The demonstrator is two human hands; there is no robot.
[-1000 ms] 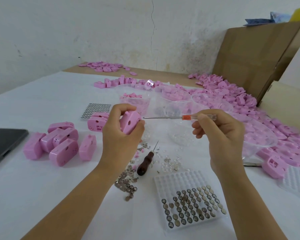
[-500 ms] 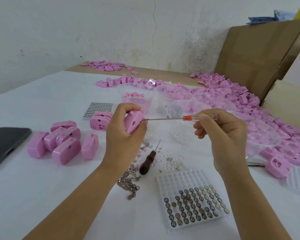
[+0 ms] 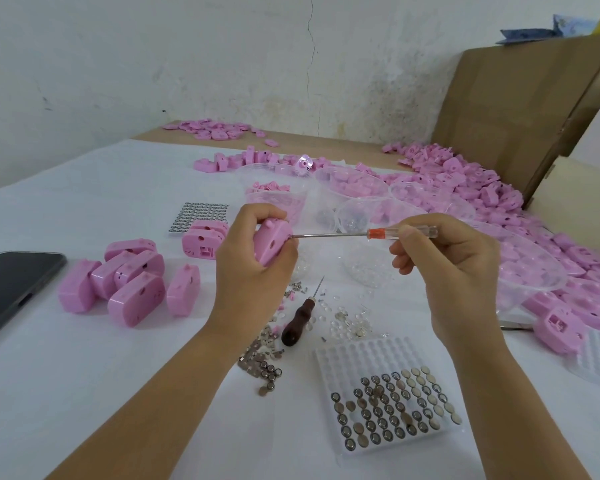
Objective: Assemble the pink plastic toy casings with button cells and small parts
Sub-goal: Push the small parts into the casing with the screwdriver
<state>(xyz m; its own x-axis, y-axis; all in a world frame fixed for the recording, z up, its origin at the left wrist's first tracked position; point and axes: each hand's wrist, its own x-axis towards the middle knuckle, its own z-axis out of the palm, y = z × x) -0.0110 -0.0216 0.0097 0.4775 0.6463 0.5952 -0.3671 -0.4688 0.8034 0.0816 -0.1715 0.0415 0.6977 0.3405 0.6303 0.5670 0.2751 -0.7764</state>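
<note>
Here, left hand (image 3: 253,275) gripping casing (image 3: 270,244), right hand (image 3: 456,271) pinching level screwdriver (image 3: 329,234), tip left at casing

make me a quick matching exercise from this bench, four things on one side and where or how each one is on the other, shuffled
Things
1. screwdriver
2. awl
3. phone
4. button cell tray

Place or state
A. far left of the view, lying flat, screen dark
B. held level in the right hand, tip at the pink casing
C. lying loose among small parts, dark handle towards the camera
D. nearest the camera, only its near rows filled

Pairs: 1-B, 2-C, 3-A, 4-D
</note>
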